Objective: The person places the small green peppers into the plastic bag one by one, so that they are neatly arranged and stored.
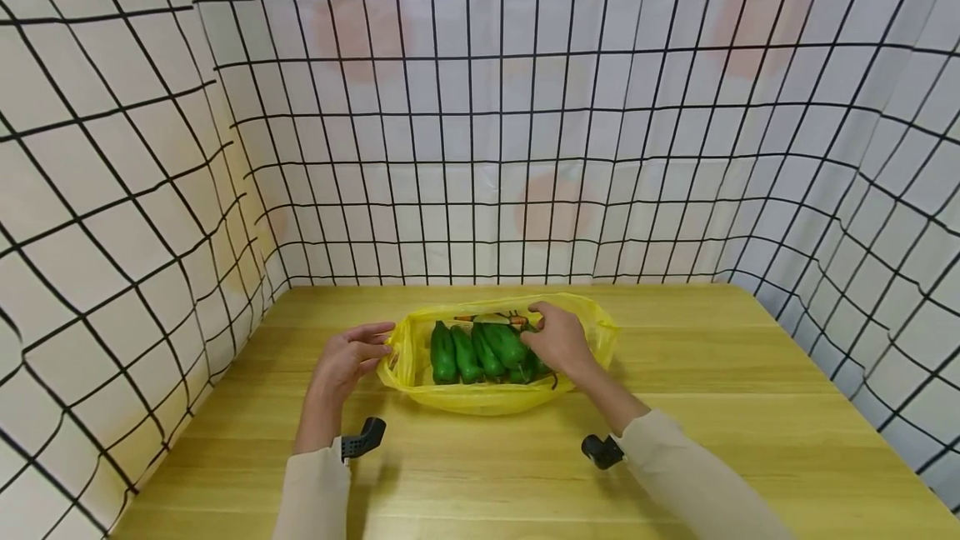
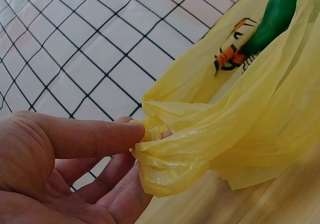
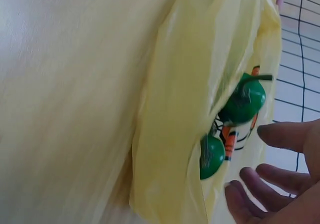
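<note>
Several green peppers lie side by side in a yellow plastic bag that is spread with its mouth upward. My left hand pinches the gathered left end of the bag between thumb and fingers, as the left wrist view shows. Over the right part of the bag reaches my right hand, its fingers spread and holding nothing. In the right wrist view its fingertips are close beside two peppers with their stem ends showing. Orange and black print marks the bag's inner far wall.
Under the bag is a wood-grain table. White sheets with a black grid stand along its back and both sides. A black camera mount is worn at the left wrist, and another black mount at the right.
</note>
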`<state>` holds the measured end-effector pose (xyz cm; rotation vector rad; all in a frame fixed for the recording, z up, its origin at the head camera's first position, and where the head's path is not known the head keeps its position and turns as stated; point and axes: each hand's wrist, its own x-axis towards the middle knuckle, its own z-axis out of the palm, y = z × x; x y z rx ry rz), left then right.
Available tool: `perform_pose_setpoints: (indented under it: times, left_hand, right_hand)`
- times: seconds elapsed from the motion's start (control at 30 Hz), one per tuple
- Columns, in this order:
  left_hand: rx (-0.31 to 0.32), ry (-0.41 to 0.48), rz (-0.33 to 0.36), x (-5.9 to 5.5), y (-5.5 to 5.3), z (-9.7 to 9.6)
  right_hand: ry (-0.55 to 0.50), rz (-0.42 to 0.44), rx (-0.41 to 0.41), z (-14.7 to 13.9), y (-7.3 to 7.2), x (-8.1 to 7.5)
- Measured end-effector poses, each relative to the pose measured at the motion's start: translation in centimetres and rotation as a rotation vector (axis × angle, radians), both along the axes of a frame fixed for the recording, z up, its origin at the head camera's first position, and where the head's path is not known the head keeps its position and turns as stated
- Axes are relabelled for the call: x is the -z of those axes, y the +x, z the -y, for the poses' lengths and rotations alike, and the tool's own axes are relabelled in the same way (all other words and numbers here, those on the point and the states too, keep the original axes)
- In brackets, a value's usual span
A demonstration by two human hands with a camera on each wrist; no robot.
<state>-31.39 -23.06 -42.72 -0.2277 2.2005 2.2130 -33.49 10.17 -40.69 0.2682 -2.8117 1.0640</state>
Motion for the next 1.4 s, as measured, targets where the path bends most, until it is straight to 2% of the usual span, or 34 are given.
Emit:
perform_pose_setpoints:
  times: [0.23, 0.47, 0.7, 0.87, 1.2, 1.4]
  left_hand:
    - [0.003, 0.004, -0.004, -0.1, 0.0, -0.1]
    - [0.016, 0.011, -0.012, -0.1, 0.0, -0.1]
    - [0.009, 0.014, -0.012, -0.1, 0.1, -0.1]
    - [0.013, 0.011, -0.007, 0.0, 0.1, 0.0]
    - [0.021, 0.001, -0.007, -0.1, 0.1, 0.1]
    - [0.015, -0.001, -0.002, -0.1, 0.1, 0.0]
  right_hand:
    - [0.096, 0.089, -0.027, -0.9, 0.3, -0.5]
    - [0.171, 0.197, -0.030, -1.4, 0.2, 0.2]
    - [0.168, 0.201, -0.040, -1.5, 0.1, 0.4]
    - [0.113, 0.205, -0.028, -1.5, 0.1, 0.6]
    - [0.069, 0.149, 0.023, -1.5, 0.1, 1.2]
    - [0.022, 0.166, 0.003, -1.9, 0.3, 1.4]
